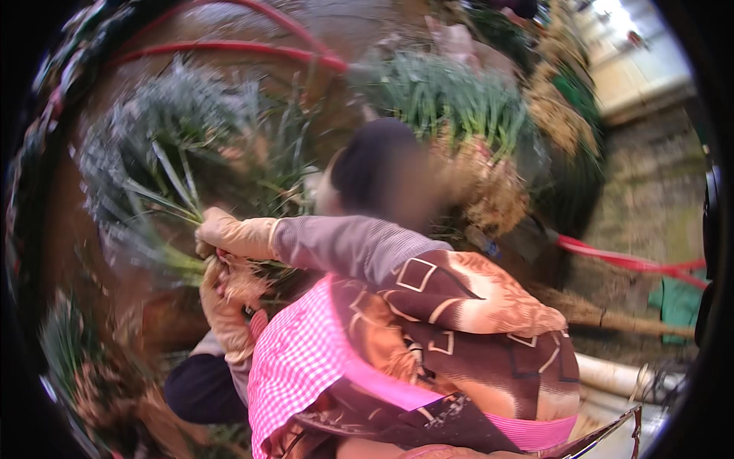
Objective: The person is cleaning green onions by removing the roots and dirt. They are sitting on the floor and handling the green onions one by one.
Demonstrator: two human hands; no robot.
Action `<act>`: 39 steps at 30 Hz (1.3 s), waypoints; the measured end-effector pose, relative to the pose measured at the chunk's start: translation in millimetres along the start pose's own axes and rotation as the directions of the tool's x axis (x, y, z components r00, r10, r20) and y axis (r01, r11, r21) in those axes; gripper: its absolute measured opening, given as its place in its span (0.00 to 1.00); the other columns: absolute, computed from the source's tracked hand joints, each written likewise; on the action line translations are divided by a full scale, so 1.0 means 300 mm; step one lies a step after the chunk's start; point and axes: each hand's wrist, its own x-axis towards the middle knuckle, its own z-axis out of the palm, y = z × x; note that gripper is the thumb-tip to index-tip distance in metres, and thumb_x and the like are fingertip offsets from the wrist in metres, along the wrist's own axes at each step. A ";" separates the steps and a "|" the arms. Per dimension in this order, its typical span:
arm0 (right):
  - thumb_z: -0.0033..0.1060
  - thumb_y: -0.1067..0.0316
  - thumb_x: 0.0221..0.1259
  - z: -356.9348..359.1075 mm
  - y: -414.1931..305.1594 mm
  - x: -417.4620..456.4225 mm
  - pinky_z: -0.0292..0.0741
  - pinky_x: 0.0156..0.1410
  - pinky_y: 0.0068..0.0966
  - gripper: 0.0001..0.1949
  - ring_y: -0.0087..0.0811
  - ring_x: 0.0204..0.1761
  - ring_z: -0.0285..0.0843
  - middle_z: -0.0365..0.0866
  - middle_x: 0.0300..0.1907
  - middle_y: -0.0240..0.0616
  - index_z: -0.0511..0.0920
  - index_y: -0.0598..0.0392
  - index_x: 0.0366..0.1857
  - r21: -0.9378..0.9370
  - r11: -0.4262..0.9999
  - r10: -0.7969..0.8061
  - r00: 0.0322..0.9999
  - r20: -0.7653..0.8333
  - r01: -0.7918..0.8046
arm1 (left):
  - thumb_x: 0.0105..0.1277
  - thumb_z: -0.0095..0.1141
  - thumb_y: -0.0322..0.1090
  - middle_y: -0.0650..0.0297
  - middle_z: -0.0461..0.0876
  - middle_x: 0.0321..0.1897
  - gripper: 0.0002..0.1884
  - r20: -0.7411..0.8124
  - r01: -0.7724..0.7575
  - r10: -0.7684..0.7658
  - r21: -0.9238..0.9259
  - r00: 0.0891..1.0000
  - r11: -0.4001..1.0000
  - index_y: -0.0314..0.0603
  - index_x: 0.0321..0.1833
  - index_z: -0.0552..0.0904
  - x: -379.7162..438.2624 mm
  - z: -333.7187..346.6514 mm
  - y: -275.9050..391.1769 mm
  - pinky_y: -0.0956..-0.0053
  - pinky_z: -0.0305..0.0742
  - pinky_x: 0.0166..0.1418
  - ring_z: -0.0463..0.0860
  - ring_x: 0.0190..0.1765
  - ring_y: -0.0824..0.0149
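Observation:
My right hand (pixel 225 234), in a tan glove, grips the stalks of a few green onions, whose long leaves (pixel 175 192) fan out to the upper left. Just below it, my left hand (pixel 221 304), gloved too, closes around a small bunch of green onions. Pale stringy roots (pixel 245 284) and reddish bulbs stick out between the two hands toward my body. The leaves of that bunch (pixel 186 261) point left and are blurred. Beyond both hands lies a loose heap of green onion leaves (pixel 166 123) on wet brown ground.
Bundled green onions (pixel 453 97) with root ends (pixel 490 189) lie upper right. More lie lower left (pixel 66 338). A red tube (pixel 229 49) curves across the top. A dark rounded shape (pixel 373 152), partly blurred, stands beside my right sleeve. A pink checked apron (pixel 304 361) covers my front.

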 end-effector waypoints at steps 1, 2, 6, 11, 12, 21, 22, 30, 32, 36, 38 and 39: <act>0.59 0.68 0.53 -0.045 0.005 0.010 0.79 0.38 0.37 0.10 0.40 0.32 0.82 0.82 0.27 0.47 0.78 0.63 0.36 0.276 0.954 0.121 0.993 -0.007 -0.115 | 0.68 0.54 0.31 0.70 0.77 0.24 0.03 -0.015 0.060 -0.062 -0.098 0.998 0.993 0.42 0.40 0.78 0.024 -0.031 0.000 0.82 0.73 0.27 0.75 0.22 0.77; 0.59 0.69 0.53 -0.130 0.014 0.018 0.78 0.35 0.34 0.07 0.36 0.28 0.80 0.80 0.25 0.45 0.80 0.60 0.31 0.215 0.975 0.080 0.991 -0.111 -0.055 | 0.68 0.54 0.31 0.64 0.81 0.32 0.04 -0.047 0.059 -0.064 -0.115 0.997 0.992 0.41 0.42 0.78 0.048 -0.067 -0.008 0.75 0.78 0.36 0.80 0.31 0.70; 0.58 0.66 0.58 -0.771 0.051 -0.119 0.71 0.25 0.28 0.04 0.29 0.21 0.71 0.74 0.19 0.31 0.80 0.50 0.29 -0.178 0.922 -0.387 0.809 -0.443 0.344 | 0.70 0.53 0.37 0.56 0.83 0.50 0.14 0.115 0.049 -0.028 -0.185 0.993 0.981 0.38 0.52 0.80 0.150 -0.220 -0.006 0.59 0.79 0.57 0.83 0.52 0.58; 0.54 0.57 0.65 -1.448 0.360 -0.589 0.72 0.31 0.37 0.15 0.36 0.25 0.79 0.85 0.26 0.44 0.85 0.57 0.33 -0.526 0.846 -0.506 0.187 -0.842 -0.085 | 0.70 0.51 0.39 0.54 0.84 0.45 0.17 0.014 -0.031 0.033 -0.164 0.999 0.986 0.33 0.53 0.80 0.109 -0.152 -0.001 0.63 0.82 0.48 0.84 0.44 0.61; 0.52 0.52 0.64 -1.536 0.465 -0.688 0.72 0.33 0.41 0.18 0.46 0.29 0.81 0.84 0.28 0.48 0.84 0.58 0.34 -0.589 0.691 -0.590 0.142 -0.794 -0.420 | 0.71 0.50 0.40 0.56 0.84 0.38 0.16 0.029 -0.061 0.062 -0.021 0.998 0.998 0.33 0.50 0.80 0.085 -0.109 -0.001 0.65 0.81 0.41 0.83 0.37 0.63; 0.57 0.43 0.61 -1.814 0.765 -0.819 0.77 0.48 0.35 0.27 0.40 0.42 0.83 0.85 0.41 0.46 0.81 0.64 0.42 -0.401 0.450 -0.330 0.269 -0.905 -0.798 | 0.63 0.58 0.35 0.58 0.85 0.38 0.12 -0.001 -0.243 0.246 -0.178 0.969 0.954 0.38 0.47 0.79 -0.022 -0.004 0.070 0.71 0.83 0.42 0.85 0.38 0.65; 0.56 0.46 0.64 -1.781 0.637 -0.715 0.77 0.46 0.32 0.24 0.36 0.40 0.83 0.85 0.39 0.43 0.81 0.62 0.43 -0.431 0.750 -0.171 0.482 -0.859 -0.502 | 0.63 0.59 0.35 0.58 0.85 0.37 0.13 -0.018 -0.263 0.264 -0.176 0.964 0.948 0.39 0.48 0.79 -0.008 -0.024 0.071 0.72 0.82 0.42 0.84 0.38 0.66; 0.60 0.52 0.64 -0.451 0.186 0.238 0.78 0.37 0.24 0.14 0.23 0.30 0.81 0.84 0.30 0.32 0.83 0.54 0.36 -0.123 0.964 0.248 0.963 0.108 -0.235 | 0.61 0.63 0.36 0.62 0.83 0.33 0.11 -0.223 0.018 -0.058 -0.181 0.973 0.983 0.40 0.43 0.81 0.085 -0.041 0.023 0.73 0.80 0.37 0.82 0.33 0.69; 0.59 0.46 0.63 -0.164 0.269 0.329 0.78 0.41 0.25 0.20 0.26 0.32 0.83 0.85 0.31 0.35 0.83 0.56 0.37 -0.311 0.947 0.127 0.980 0.152 -0.075 | 0.61 0.63 0.34 0.61 0.83 0.33 0.10 -0.212 -0.006 -0.039 -0.204 0.976 0.979 0.40 0.43 0.81 0.067 -0.056 0.031 0.71 0.80 0.37 0.82 0.34 0.66; 0.65 0.47 0.54 0.063 0.343 0.450 0.76 0.50 0.30 0.25 0.40 0.42 0.84 0.85 0.39 0.47 0.82 0.61 0.44 -0.295 0.956 -0.036 0.997 -0.069 0.014 | 0.62 0.62 0.29 0.58 0.84 0.31 0.08 -0.186 -0.097 0.050 -0.252 0.981 0.963 0.38 0.43 0.81 0.025 -0.085 0.075 0.66 0.82 0.37 0.84 0.34 0.60; 0.67 0.54 0.55 0.021 0.309 0.436 0.77 0.45 0.29 0.18 0.35 0.37 0.82 0.84 0.35 0.41 0.82 0.58 0.40 0.020 0.999 0.044 0.999 0.030 -0.044 | 0.62 0.62 0.29 0.57 0.84 0.32 0.08 -0.200 -0.072 0.011 -0.300 0.980 0.951 0.38 0.43 0.81 0.011 -0.088 0.089 0.64 0.82 0.39 0.84 0.35 0.58; 0.68 0.58 0.55 -0.029 0.285 0.403 0.77 0.42 0.28 0.13 0.32 0.35 0.81 0.84 0.33 0.36 0.83 0.55 0.38 0.129 0.985 0.102 0.992 0.070 -0.111 | 0.62 0.61 0.28 0.56 0.85 0.34 0.08 -0.206 -0.073 0.006 -0.321 0.979 0.944 0.38 0.43 0.81 0.008 -0.088 0.094 0.63 0.83 0.42 0.85 0.37 0.56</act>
